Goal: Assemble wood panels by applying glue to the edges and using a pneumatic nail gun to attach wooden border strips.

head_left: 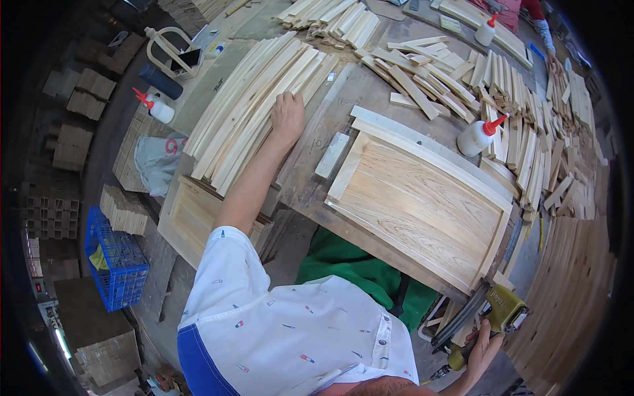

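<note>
My left hand [288, 115] reaches to the pile of long pale wooden strips [247, 99] at left. Its fingers curl closed over a wooden strip [309, 82] at the pile's right side; the fingertips are hidden. At the lower right my right hand [485, 350] grips an olive-green nail gun [502, 309] by its handle, beside the bench edge. Between the hands lies a wooden panel [416, 204] with raised strips framing several of its edges. A short pale block [331, 155] sits just left of the panel.
White glue bottles with red tips stand right of the panel [475, 137], at far left [158, 109] and far back [486, 32]. Loose wood pieces [422, 72] crowd the back and right. A blue crate [117, 264] is at left. Another person's hand [555, 66] shows at the far right.
</note>
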The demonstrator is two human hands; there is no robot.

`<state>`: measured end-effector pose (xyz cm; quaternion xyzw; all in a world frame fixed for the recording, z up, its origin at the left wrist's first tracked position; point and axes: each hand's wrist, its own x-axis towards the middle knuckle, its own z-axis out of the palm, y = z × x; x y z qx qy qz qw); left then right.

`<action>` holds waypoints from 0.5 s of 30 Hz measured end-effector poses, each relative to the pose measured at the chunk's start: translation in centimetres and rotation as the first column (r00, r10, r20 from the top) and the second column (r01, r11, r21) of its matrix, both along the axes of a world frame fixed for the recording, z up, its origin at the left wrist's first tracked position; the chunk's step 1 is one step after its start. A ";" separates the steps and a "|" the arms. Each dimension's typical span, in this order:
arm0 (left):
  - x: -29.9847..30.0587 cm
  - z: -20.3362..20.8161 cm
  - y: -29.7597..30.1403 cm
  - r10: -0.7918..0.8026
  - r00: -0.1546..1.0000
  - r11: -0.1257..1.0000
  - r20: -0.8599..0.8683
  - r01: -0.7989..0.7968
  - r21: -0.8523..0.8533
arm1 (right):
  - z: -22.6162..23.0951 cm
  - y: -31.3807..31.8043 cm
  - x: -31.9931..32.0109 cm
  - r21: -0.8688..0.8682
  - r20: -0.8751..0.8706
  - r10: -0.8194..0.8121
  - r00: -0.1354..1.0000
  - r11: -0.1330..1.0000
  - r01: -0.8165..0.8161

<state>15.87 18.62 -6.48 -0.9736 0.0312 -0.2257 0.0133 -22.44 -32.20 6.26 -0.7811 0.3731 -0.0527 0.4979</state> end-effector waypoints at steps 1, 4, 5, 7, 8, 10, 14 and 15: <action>0.5 0.0 -0.2 -0.001 1.000 0.998 -0.012 0.002 0.066 | 0.1 0.1 0.0 -0.001 0.002 -0.010 1.000 1.000 0.010; 1.6 -0.2 -0.5 0.000 0.999 0.991 -0.048 0.007 0.130 | 0.6 0.7 0.4 0.001 0.004 -0.002 1.000 1.000 0.002; 1.9 -0.3 -0.5 0.009 0.997 0.992 -0.073 0.001 0.128 | 0.8 1.0 0.6 0.001 0.008 -0.001 1.000 1.000 0.001; 2.1 -0.2 -0.2 -0.017 0.996 0.996 -0.089 0.025 0.088 | 0.9 1.2 0.6 0.004 0.018 -0.008 1.000 1.000 0.008; 2.3 0.0 0.1 -0.036 0.994 0.998 -0.107 0.041 0.045 | 0.7 1.1 0.5 0.006 0.015 0.001 1.000 1.000 -0.001; 1.3 1.7 -0.6 -0.055 0.991 0.997 -0.125 0.049 -0.051 | 0.4 0.7 0.2 0.010 0.022 -0.013 1.000 1.000 0.013; -2.8 4.3 -1.3 -0.146 0.989 0.948 0.011 0.143 -0.284 | 0.1 0.4 -0.2 0.042 0.019 0.007 1.000 0.999 -0.008; -4.0 4.8 -1.7 -0.158 0.987 0.948 0.014 0.155 -0.278 | 0.2 0.4 -0.2 0.043 0.024 0.000 1.000 0.999 -0.001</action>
